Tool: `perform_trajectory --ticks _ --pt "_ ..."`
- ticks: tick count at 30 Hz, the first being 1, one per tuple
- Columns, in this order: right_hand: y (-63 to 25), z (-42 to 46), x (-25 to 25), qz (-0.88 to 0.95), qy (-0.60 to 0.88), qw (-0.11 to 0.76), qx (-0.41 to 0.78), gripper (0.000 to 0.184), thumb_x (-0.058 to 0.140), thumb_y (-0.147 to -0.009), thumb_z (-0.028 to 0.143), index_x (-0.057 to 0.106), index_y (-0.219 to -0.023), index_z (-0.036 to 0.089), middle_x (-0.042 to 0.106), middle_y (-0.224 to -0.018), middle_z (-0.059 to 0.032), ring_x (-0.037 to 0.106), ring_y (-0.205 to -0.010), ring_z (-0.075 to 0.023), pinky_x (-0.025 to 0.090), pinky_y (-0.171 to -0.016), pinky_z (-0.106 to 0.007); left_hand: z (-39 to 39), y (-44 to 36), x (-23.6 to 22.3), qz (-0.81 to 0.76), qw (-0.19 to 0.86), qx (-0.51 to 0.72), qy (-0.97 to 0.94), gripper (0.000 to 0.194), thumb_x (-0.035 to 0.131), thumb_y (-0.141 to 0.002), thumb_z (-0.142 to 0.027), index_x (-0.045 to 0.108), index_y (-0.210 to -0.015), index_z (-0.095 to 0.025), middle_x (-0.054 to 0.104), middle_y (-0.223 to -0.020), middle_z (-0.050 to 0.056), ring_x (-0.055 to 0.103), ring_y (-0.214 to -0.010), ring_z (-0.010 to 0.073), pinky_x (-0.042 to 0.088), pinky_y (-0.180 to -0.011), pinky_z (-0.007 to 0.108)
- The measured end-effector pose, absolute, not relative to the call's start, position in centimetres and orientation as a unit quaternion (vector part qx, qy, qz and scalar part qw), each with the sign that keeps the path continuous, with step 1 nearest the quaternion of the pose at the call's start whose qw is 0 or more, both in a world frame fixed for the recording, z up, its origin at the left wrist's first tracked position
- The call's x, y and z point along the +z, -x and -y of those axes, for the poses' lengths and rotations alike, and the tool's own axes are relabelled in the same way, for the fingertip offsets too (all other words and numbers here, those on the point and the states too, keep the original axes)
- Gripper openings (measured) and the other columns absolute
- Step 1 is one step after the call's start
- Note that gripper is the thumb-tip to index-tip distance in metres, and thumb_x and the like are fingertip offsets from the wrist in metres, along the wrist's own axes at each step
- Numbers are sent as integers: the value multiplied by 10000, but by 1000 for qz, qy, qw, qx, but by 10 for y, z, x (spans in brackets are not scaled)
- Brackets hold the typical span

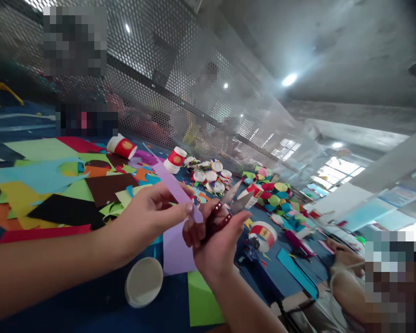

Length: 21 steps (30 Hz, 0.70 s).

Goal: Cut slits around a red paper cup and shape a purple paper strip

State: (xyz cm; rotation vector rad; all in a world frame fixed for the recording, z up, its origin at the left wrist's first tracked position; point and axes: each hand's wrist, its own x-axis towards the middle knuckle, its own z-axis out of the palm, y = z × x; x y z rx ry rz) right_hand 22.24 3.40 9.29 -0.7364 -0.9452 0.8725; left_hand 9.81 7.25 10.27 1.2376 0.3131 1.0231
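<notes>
A narrow strip of lilac paper (172,181) is pinched between the thumb and fingers of my left hand (147,210). Its lower end reaches to the fingers of my right hand (217,252); I cannot tell whether they touch it. My right hand is wrapped round the dark red handles of a pair of scissors (243,202), whose blades stand apart and point away to the upper right. Below my hands lie a lilac sheet (176,249) and a green sheet (205,303), partly covered by my right hand and forearm. A pale round disc or cup (144,283) is nearby.
Coloured paper scraps (62,208) cover the left. Red-and-white paper cups (176,158) stand behind, beside a heap of paper-decorated pieces (211,175). A dark blue glue gun (263,277) with its cable lies right. Another person's hand (345,254) is farther right. A perforated screen (180,78) rises behind.
</notes>
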Motion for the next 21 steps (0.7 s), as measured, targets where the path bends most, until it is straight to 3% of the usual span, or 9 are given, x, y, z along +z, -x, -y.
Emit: perform_trajectory --ticks 5,9,11,14,21 --pt "-224 -35 93 438 356 713 417 745 603 -640 939 535 -568 201 353 -359 90 281 -282 -60 293 -310 -189 -92 -93 119 -188 618 470 -602 222 706 -681 -265 546 -818 -196 639 -708 -15 592 -670 129 468 -637 241" --pt "-227 -39 89 429 390 690 433 746 622 -619 938 545 -586 196 373 -359 87 288 -288 -60 284 -314 -189 -100 -87 132 -150 609 368 -687 257 686 -708 -329 599 -899 -180 654 -702 -13 600 -635 145 470 -614 260" --pt "-229 -40 88 429 400 687 429 737 619 -646 924 556 -588 192 375 -347 83 296 -279 -64 265 -306 -190 -100 -84 135 -142 590 322 -727 198 651 -768 -368 626 -800 -174 643 -652 -11 578 -608 140 457 -622 262" --pt "-233 -42 86 430 415 679 426 713 611 -698 893 529 -565 197 372 -336 78 314 -262 -70 229 -302 -191 -97 -80 137 -152 548 291 -769 279 589 -857 -395 607 -677 -183 629 -624 -7 554 -620 138 413 -611 244" --pt "-241 -41 75 452 416 649 448 676 576 -741 883 417 -591 243 369 -352 89 325 -288 -75 236 -322 -197 -87 -78 135 -116 521 253 -807 283 503 -860 -270 650 -628 -202 613 -618 -36 478 -542 111 351 -516 214"
